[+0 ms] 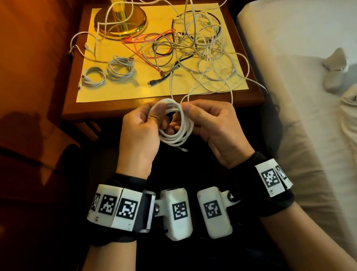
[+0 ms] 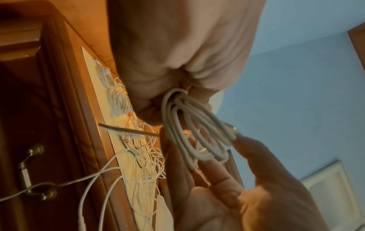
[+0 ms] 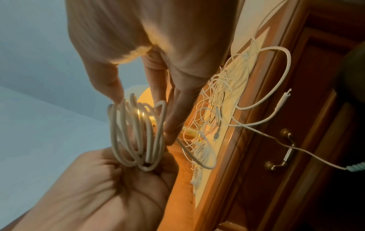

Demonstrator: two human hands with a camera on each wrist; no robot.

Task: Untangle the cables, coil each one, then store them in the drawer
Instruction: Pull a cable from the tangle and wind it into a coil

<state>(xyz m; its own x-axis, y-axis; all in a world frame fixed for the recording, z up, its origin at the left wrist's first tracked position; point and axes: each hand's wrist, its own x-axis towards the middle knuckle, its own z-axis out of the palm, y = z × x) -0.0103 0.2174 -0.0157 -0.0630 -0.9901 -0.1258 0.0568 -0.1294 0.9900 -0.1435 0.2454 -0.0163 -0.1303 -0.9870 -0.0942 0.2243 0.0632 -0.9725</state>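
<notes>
Both hands hold one white cable coil (image 1: 175, 124) in front of the nightstand. My left hand (image 1: 159, 120) grips the coil's near side in curled fingers (image 2: 150, 100). My right hand (image 1: 189, 115) pinches the loops (image 3: 136, 132) between thumb and fingers (image 3: 173, 121). A plug end (image 1: 184, 150) dangles below the coil. Two finished white coils (image 1: 93, 77) (image 1: 120, 69) lie at the mat's left. A tangle of white, red and black cables (image 1: 195, 48) covers the mat's right half. The drawer (image 3: 296, 121) is shut, with a brass handle (image 3: 284, 150).
A brass lamp base (image 1: 120, 21) stands at the back of the wooden nightstand (image 1: 105, 110) on a yellow mat (image 1: 155, 12). A white cable (image 3: 276, 137) hangs over the front edge across the drawer handle. A bed (image 1: 297, 38) lies close on the right.
</notes>
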